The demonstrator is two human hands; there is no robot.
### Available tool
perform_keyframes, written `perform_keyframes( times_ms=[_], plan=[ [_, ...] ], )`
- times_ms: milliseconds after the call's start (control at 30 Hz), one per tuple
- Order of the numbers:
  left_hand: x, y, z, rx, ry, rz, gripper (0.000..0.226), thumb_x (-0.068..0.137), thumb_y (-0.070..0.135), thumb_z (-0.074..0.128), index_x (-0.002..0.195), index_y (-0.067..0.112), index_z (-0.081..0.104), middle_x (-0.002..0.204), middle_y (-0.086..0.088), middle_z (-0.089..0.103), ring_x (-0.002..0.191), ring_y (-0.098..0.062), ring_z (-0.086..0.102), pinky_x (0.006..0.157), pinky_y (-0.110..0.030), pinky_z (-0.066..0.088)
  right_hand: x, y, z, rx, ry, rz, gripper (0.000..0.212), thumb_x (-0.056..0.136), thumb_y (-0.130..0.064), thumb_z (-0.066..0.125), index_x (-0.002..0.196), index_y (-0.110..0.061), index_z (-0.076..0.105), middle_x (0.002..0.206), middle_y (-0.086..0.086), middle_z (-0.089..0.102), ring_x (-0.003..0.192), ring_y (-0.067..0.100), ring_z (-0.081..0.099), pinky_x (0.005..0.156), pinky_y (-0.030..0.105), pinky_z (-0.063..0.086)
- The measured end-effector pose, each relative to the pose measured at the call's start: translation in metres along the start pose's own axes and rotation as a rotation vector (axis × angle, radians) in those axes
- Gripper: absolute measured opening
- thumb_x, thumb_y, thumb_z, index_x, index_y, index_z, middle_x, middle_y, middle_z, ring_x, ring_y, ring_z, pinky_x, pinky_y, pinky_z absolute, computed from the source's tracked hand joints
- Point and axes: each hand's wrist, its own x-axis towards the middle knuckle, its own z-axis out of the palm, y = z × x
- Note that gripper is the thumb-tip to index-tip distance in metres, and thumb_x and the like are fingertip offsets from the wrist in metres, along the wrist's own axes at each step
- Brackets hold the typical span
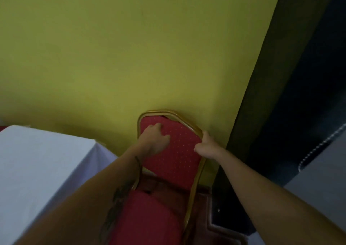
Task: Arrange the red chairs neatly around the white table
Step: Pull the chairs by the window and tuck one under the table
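Gripping red chair [174, 151] — both hands.

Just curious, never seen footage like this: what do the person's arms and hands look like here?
Both arms are bare, no sleeves or gloves. The left forearm carries a dark tattoo along it. The left hand and right hand show no rings or watch.

One red chair [174, 151] with a gold frame was in view, and two bare hands were on its backrest: the left hand [155, 138] and the right hand [206, 147]. One table [37, 166] under a white cloth appeared at the left. One yellow-green wall [131, 48] stood behind, and one dark vertical panel [280, 94] ran at the right.
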Motion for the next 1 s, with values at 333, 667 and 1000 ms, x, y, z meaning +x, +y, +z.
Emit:
perform_keyframes(
  times_ms=[333,667,1000],
  plan=[
    [0.127,0.026,0.034,-0.42,0.045,-0.262,0.091,0.08,0.057,0.063,0.149,0.003,0.037,0.149,-0.022,0.047,0.129,-0.04,0.054,0.1,-0.053,0.053,0.092,0.015,0.0,-0.045,-0.018,-0.086,0.067,0.099,-0.014,0.047,0.158,-0.013,0.017,0.154,0.011,0.038,0.135,0.034,0.043,0.108,0.042,0.041],
    [0.14,0.067,0.082,-0.557,0.039,-0.299,0.123,0.089,0.022,0.076,0.156,0.008,-0.026,0.166,-0.018,-0.026,0.153,-0.047,0.009,0.122,-0.049,0.027,0.079,0.044,0.005,-0.246,0.153,-0.111,0.021,0.099,-0.007,0.053,0.103,-0.011,0.033,0.1,0.008,0.046,0.089,0.027,0.05,0.072,0.037,0.041],
    [0.102,0.068,0.092,-0.578,-0.125,-0.147,0.119,0.091,0.015,0.071,0.154,0.017,-0.031,0.165,-0.011,-0.032,0.154,-0.046,-0.003,0.124,-0.051,0.023,0.027,0.063,0.009,-0.215,0.072,-0.052,0.023,0.1,-0.009,0.054,0.099,-0.01,0.031,0.081,0.003,0.045,0.067,0.012,0.045,0.054,0.03,0.033]
  ],
)
